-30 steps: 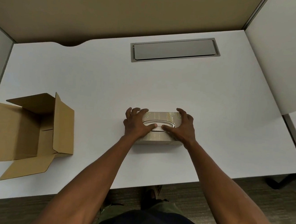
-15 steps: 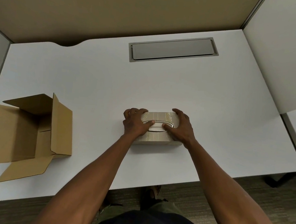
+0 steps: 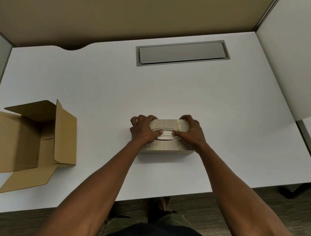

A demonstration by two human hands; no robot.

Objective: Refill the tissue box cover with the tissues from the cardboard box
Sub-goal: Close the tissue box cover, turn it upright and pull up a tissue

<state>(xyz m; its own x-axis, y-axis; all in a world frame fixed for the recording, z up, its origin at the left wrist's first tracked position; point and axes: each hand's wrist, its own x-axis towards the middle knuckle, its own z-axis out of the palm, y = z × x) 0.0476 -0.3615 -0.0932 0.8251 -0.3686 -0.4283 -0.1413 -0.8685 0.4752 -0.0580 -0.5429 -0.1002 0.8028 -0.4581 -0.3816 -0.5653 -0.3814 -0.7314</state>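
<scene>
A beige patterned tissue box cover (image 3: 167,147) with a metal-rimmed oval slot stands near the front middle of the white desk (image 3: 100,89). White tissue (image 3: 165,134) shows inside the slot. My left hand (image 3: 143,129) clasps the cover's left end, thumb on the slot rim. Its right end is gripped by my right hand (image 3: 192,134), thumb at the slot's other end. The brown cardboard box (image 3: 21,139) lies open at the left of the desk, flaps spread, and its visible inside looks empty.
A grey cable hatch (image 3: 181,53) is set into the desk at the back. Partition walls close off the back and the right. The desk's front edge runs just below the cover, with carpet and my legs beyond it.
Both hands have tightened around the ends of the cover, and my thumbs have moved in onto the slot. The cover stays in the same spot on the desk.
</scene>
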